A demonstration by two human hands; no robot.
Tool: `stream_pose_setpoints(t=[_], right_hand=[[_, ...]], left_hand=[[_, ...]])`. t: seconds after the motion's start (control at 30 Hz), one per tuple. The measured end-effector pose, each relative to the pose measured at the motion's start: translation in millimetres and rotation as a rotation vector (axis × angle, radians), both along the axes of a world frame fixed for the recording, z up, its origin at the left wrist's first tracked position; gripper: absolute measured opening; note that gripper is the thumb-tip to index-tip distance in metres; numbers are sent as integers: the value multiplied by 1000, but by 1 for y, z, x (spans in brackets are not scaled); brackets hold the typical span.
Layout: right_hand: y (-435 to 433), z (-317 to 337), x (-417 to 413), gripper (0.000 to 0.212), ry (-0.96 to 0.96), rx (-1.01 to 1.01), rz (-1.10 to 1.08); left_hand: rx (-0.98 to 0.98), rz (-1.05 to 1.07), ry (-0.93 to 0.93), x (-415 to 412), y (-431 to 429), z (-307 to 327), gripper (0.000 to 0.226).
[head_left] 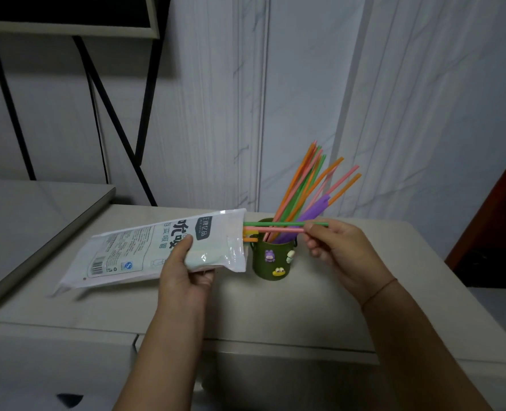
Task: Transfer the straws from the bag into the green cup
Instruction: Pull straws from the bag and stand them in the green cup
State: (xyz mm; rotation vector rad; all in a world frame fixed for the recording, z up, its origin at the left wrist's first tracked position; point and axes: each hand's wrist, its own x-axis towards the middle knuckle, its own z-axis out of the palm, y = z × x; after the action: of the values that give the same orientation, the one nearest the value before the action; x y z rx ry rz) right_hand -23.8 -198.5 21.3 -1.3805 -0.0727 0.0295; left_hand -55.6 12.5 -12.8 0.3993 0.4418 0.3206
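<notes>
Straws [305,191] in orange, pink, green and purple lean in the green cup [272,261] on the worktop [275,315]. The left hand [183,271] grips the bag [139,250], its mouth beside the cup. The right hand [340,250] pinches two straws [278,230], green and pink, half out of the bag, level across the cup's rim.

The bag [145,250] is seen to be made of thin plastic film, white and printed, with a glossy, slightly crinkled face on which light is caught near its open end. The straws [305,185] are of smooth plastic in plain colours, with a faint sheen. The green cup [271,269] is finished in a matt coat, and small raised figures [268,255] are set on its wall. The surface [275,315] is pale and smooth, with a soft sheen. The wall [305,84] behind is covered in smooth, marble-patterned panels.
</notes>
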Motion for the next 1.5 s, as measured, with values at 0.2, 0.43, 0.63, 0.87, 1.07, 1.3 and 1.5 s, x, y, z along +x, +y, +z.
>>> stream_pose_setpoints(t=[0.2,0.43,0.63,0.87,1.07,1.3,1.5], right_hand=[[6,-3,3,10,130,314,49],[40,-11,-1,19,257,609,125],[42,-9,0,10,121,500,-18],[7,-1,5,11,123,526,-130],[-22,3,9,11,70,403,-252],[-36,2,11,13,61,366,-299],[-49,3,12,10,49,339,-347]], left_hand=[[-11,-4,13,1,-5,-2,46],[8,-24,21,1,-19,1,45],[0,-27,29,0,-17,2,47],[-24,22,26,3,0,-2,45],[-42,23,43,4,8,-5,24],[-33,22,48,4,7,-4,22],[-34,21,47,4,6,-4,22]])
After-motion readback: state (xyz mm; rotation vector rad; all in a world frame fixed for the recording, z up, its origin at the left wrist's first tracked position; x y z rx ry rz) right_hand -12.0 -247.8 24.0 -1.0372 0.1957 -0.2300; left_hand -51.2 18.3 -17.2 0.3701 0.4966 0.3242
